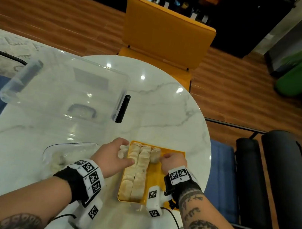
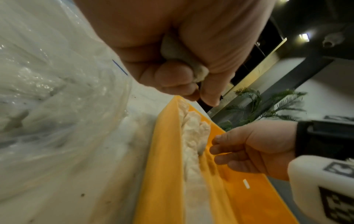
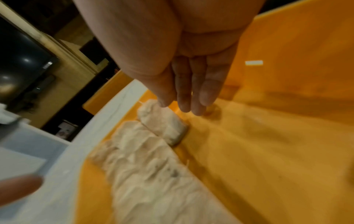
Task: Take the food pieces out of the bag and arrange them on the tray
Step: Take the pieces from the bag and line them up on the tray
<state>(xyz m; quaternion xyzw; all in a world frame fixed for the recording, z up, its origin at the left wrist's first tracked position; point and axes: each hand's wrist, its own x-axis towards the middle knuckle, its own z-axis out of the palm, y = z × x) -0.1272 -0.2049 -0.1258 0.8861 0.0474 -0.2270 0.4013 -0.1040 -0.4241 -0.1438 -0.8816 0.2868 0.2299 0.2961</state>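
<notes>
A yellow tray point(image 1: 164, 177) lies on the round marble table, with two long rows of pale food pieces point(image 1: 135, 173) along its left side. A single piece point(image 1: 155, 155) starts a third row at the far end. My left hand point(image 1: 121, 153) hovers at the tray's far left corner and grips one pale food piece point(image 2: 182, 56) in curled fingers. My right hand point(image 1: 167, 156) rests over the tray, its straight fingers point(image 3: 191, 97) just beside the single piece point(image 3: 162, 121) and holding nothing. The clear plastic bag point(image 1: 66, 152) lies left of the tray with more pieces inside.
A clear plastic storage box point(image 1: 66, 86) stands at the table's far left. A yellow chair point(image 1: 168, 34) faces the far edge, and a black chair point(image 1: 273, 181) stands to the right. The tray's right half point(image 3: 268, 121) is bare.
</notes>
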